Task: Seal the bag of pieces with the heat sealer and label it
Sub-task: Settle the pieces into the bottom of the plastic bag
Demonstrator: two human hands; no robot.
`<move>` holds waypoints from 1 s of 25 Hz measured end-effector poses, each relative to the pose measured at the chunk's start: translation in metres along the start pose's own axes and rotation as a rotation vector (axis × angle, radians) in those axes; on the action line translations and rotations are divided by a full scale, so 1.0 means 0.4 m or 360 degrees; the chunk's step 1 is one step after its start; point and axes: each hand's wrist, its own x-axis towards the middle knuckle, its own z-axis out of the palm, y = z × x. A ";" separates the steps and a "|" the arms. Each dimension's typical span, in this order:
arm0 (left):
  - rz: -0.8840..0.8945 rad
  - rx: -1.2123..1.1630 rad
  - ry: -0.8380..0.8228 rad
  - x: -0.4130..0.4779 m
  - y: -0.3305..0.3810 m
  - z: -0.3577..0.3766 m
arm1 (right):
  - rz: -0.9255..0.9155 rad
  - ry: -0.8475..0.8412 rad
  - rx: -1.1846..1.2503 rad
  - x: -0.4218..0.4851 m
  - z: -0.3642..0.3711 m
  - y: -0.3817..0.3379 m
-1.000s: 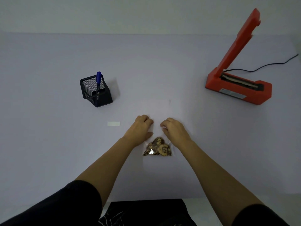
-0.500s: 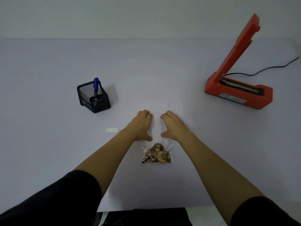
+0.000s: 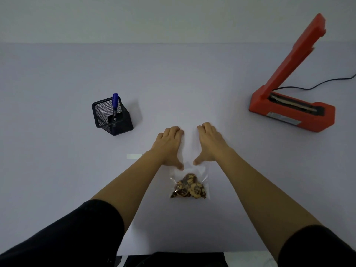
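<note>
A clear plastic bag (image 3: 187, 186) with brown patterned round pieces in its lower end lies flat on the white table (image 3: 57, 170) in front of me. My left hand (image 3: 169, 145) and my right hand (image 3: 210, 143) rest palm-down, side by side, on the bag's empty upper part beyond the pieces. Both thumbs are spread toward the pieces, and the fingertips curl down at the far end. The orange heat sealer (image 3: 292, 110) stands at the right with its arm raised. A small white label (image 3: 133, 156) lies left of my left forearm.
A black mesh pen holder (image 3: 112, 118) with a blue marker (image 3: 115, 105) stands at the left. The sealer's black cable (image 3: 317, 84) runs off to the right edge. The table's near edge is close to my body.
Both hands have slid away from me along the bag, from beside the pieces to its upper part. The pieces now lie uncovered below my thumbs.
</note>
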 end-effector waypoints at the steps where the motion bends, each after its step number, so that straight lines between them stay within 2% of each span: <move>1: -0.0001 -0.0033 0.0015 -0.008 -0.003 0.004 | 0.0009 0.0013 0.0021 -0.009 0.003 0.000; 7: 0.0133 -0.0227 0.0282 -0.078 0.006 0.064 | -0.0085 0.0278 0.0341 -0.080 0.058 -0.005; 10: 0.0252 -0.0294 0.0271 -0.098 0.011 0.093 | -0.0218 0.0286 0.0489 -0.100 0.097 -0.008; 14: 0.0217 -0.0379 0.0236 -0.086 0.008 0.094 | -0.0275 0.0304 0.0607 -0.103 0.127 -0.007; 20: 0.0165 -0.0396 0.0061 -0.046 -0.007 0.047 | -0.0271 0.0166 0.0481 -0.075 0.093 0.009; 25: 0.0128 -0.0313 0.0035 -0.020 -0.021 0.030 | -0.0175 0.0077 0.0443 -0.045 0.052 0.018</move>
